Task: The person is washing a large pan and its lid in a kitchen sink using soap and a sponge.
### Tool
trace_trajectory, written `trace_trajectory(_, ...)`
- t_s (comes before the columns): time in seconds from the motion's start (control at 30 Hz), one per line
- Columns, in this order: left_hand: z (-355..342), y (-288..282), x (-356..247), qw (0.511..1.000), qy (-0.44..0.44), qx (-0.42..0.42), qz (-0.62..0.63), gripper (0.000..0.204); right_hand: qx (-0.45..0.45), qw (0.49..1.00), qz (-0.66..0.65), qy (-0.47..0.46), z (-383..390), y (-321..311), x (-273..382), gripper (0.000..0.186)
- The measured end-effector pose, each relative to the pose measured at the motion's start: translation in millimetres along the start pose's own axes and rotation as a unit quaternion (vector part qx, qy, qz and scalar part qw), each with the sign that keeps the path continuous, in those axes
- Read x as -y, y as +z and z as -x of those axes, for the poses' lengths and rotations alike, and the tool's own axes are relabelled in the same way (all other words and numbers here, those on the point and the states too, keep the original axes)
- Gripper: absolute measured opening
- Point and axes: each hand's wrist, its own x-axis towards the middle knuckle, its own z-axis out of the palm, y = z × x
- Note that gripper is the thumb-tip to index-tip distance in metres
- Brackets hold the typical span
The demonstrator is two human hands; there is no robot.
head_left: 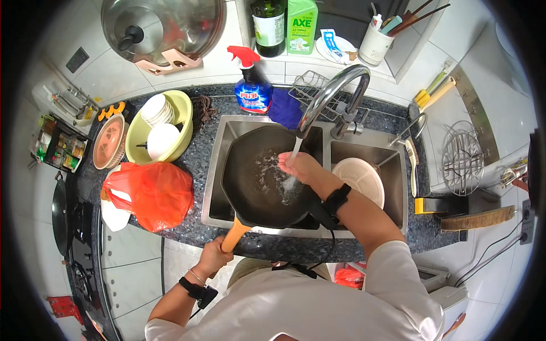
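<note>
Countertop: dark speckled stone [203, 136], tiled wall along its back edge.
Left stretch: yellow-green basin [133, 134] holding white bowls [158, 111]; before it, near the front edge, a red-orange bag [156, 196].
Left hand [213, 257]: fingers wrapped around the pan's wooden handle [234, 234], just outside the counter's front edge.
Pan [247, 165]: dark, above the left basin of the steel sink [326, 149], overlapping its front rim; whether it rests on that rim, I cannot tell. Some water inside.
Right hand [307, 169]: over the pan's right half, at the stream; fingers extended, slightly curved, nothing visible in their grasp. Contact with the pan cannot be confirmed.
Faucet [318, 102]: arched from the sink's back edge, water stream [296, 146] falling at the right fingers.
Right basin: pale strainer [361, 179]; brush [412, 165] beyond the sink's right edge.
Tipping risk: a slack or twisted left grip could roll the pan and spill water over the front edge.
Splash risk: water deflected by the right fingers could wet the black wrist device [336, 199].
Snag risk: its loose cable [334, 244] hangs by the front edge and could catch.
</note>
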Motion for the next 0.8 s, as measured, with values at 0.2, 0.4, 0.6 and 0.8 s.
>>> trace_trajectory(0.2,-17,-7,6,0.991,0.096,-0.056,-0.069,0.027,0.119,0.914,0.205,-0.331,-86,-70,-50,0.012)
trace_trajectory(0.4,-29,-22,10,0.990,0.122,-0.056,-0.033,0.028,0.043,0.709,0.662,-0.240,-10,-8,-10,0.021)
trace_trajectory(0.6,-50,-28,12,0.993,0.097,0.029,0.060,0.025,0.126,0.524,0.834,-0.123,47,6,-74,0.049)
trace_trajectory(0.8,-52,-48,10,0.989,0.039,0.100,0.100,0.025,0.180,0.610,0.771,-0.025,78,16,-60,0.054)
